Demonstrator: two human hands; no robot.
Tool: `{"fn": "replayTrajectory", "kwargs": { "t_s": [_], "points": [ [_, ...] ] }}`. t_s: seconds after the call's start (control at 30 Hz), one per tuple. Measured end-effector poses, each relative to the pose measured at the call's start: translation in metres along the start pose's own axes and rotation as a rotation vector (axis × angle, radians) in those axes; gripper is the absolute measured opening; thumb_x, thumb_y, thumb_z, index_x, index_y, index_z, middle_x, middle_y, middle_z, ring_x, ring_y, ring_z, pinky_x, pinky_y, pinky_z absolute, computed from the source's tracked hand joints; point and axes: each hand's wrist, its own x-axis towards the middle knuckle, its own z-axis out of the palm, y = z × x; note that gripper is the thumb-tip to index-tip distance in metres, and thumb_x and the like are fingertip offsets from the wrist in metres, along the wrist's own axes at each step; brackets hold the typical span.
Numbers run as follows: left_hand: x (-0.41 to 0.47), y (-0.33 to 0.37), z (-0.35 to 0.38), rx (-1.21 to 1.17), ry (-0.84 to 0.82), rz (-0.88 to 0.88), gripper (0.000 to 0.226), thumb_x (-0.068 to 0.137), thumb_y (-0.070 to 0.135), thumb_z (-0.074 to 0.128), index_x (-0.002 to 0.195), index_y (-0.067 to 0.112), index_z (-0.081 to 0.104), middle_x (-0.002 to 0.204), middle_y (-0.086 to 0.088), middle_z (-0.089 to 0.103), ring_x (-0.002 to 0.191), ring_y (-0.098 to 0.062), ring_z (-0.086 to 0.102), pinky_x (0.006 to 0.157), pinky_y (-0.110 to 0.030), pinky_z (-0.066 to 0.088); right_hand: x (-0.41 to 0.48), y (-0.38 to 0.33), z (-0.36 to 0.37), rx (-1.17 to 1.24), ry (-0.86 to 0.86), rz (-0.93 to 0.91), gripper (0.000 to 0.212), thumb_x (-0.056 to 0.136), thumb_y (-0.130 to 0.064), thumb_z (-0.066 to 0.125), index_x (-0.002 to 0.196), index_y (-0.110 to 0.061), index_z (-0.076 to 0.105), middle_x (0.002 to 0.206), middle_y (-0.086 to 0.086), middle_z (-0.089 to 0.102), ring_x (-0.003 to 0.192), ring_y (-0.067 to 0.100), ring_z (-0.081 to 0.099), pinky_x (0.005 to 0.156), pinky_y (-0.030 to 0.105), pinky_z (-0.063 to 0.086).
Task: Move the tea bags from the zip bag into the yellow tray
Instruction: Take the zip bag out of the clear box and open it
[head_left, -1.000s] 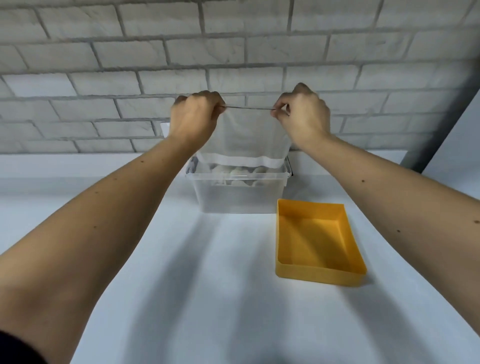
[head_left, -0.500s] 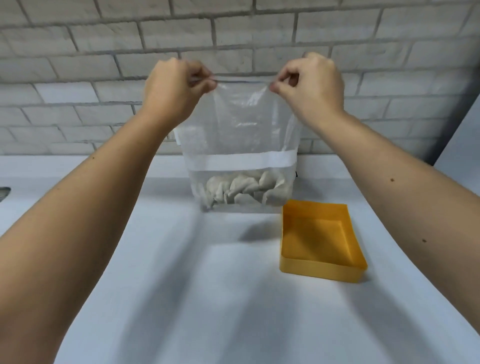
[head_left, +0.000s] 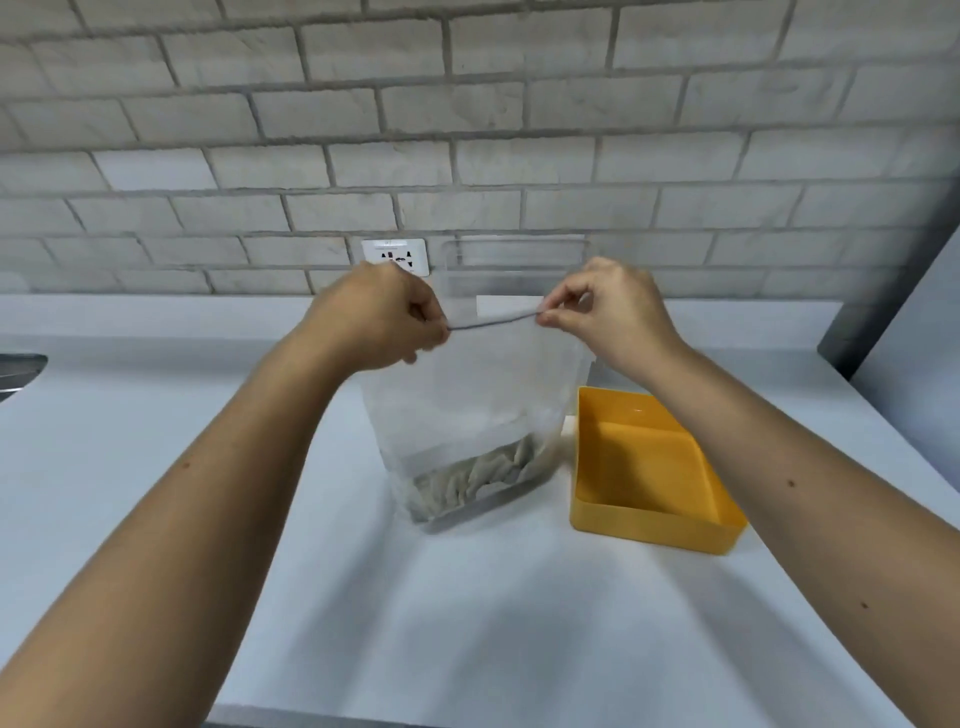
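A clear zip bag (head_left: 470, 405) stands on the white counter, its base touching the surface. Several pale grey tea bags (head_left: 480, 475) lie heaped in its bottom. My left hand (head_left: 382, 319) pinches the left end of the bag's top edge and my right hand (head_left: 605, 312) pinches the right end, the zip strip stretched between them. The yellow tray (head_left: 649, 525) sits just right of the bag, nothing inside it.
A clear plastic container (head_left: 514, 270) stands behind the bag against the grey brick wall, next to a white wall socket (head_left: 395, 254). A metal sink edge (head_left: 18, 369) shows at far left. The counter's front edge (head_left: 311, 719) runs along the bottom.
Both hands lifted the bag out of the clear container, brought it toward me and lowered it onto the counter beside the yellow tray.
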Motion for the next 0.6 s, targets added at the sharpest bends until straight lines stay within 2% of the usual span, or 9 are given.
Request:
{"fn": "replayTrajectory", "kwargs": {
  "t_s": [0.13,0.2,0.3,0.37,0.43,0.47,0.53,0.6],
  "points": [
    [-0.009,0.003,0.032,-0.034,-0.108,-0.023,0.005,0.084,0.037,0.072,0.084,0.032,0.071,0.072,0.012,0.074,0.074,-0.001,0.069,0.085,-0.034,0.055,-0.021,0.009,0.014,0.068,-0.008,0.026,0.007,0.075,-0.023,0.082,0.080,-0.020,0.078,0.083,0.004,0.059,0.072,0.012,0.058,0.074,0.033,0.052],
    [-0.012,0.011,0.042,-0.145,-0.129,-0.008,0.008,0.084,0.039,0.073,0.089,0.032,0.073,0.077,0.011,0.075,0.074,-0.002,0.069,0.076,-0.027,0.054,-0.029,0.010,0.016,0.126,0.001,0.044,0.010,0.074,-0.019,0.083,0.082,-0.017,0.078,0.083,0.002,0.058,0.071,0.011,0.059,0.076,0.032,0.053],
    [-0.011,0.031,0.049,-0.293,-0.117,-0.004,0.017,0.084,0.044,0.074,0.096,0.031,0.073,0.082,0.007,0.075,0.077,-0.007,0.069,0.054,-0.017,0.044,-0.038,0.009,0.014,0.233,0.041,0.070,0.020,0.072,-0.014,0.085,0.089,-0.015,0.076,0.087,-0.003,0.058,0.073,0.008,0.066,0.077,0.023,0.054],
    [-0.008,0.042,0.052,-0.296,-0.110,0.016,0.018,0.085,0.041,0.074,0.101,0.030,0.073,0.082,0.007,0.074,0.074,-0.011,0.069,0.059,-0.023,0.051,-0.045,0.008,0.012,0.349,0.083,0.102,0.026,0.072,-0.009,0.084,0.095,-0.014,0.073,0.094,-0.006,0.059,0.076,0.004,0.069,0.076,0.017,0.054],
    [-0.007,0.047,0.058,-0.308,-0.103,0.025,0.016,0.088,0.030,0.072,0.103,0.028,0.074,0.080,0.007,0.072,0.062,-0.012,0.067,0.069,-0.032,0.058,-0.052,0.010,0.010,0.473,0.143,0.172,0.028,0.075,-0.004,0.080,0.099,-0.015,0.069,0.102,-0.001,0.060,0.078,0.005,0.070,0.075,0.015,0.053],
    [-0.008,0.047,0.062,-0.326,-0.096,0.022,0.016,0.088,0.025,0.070,0.104,0.027,0.074,0.078,0.008,0.071,0.054,-0.009,0.064,0.069,-0.032,0.059,-0.056,0.012,0.010,0.536,0.182,0.224,0.029,0.076,-0.004,0.079,0.100,-0.016,0.068,0.104,0.002,0.060,0.079,0.007,0.070,0.074,0.016,0.053],
    [-0.013,0.048,0.070,-0.360,-0.081,0.021,0.019,0.089,0.017,0.066,0.104,0.026,0.074,0.074,0.007,0.070,0.045,-0.005,0.060,0.064,-0.025,0.056,-0.062,0.015,0.012,0.674,0.266,0.365,0.029,0.077,-0.004,0.078,0.101,-0.015,0.064,0.099,0.004,0.060,0.082,0.014,0.070,0.076,0.021,0.054],
    [-0.020,0.048,0.077,-0.421,-0.106,0.015,0.023,0.088,0.013,0.064,0.105,0.027,0.074,0.072,0.006,0.071,0.050,-0.012,0.064,0.059,-0.019,0.053,-0.068,0.017,0.013,0.886,0.315,0.521,0.028,0.080,-0.001,0.075,0.103,-0.010,0.061,0.092,0.005,0.059,0.083,0.023,0.070,0.079,0.030,0.058]
  ]
}}
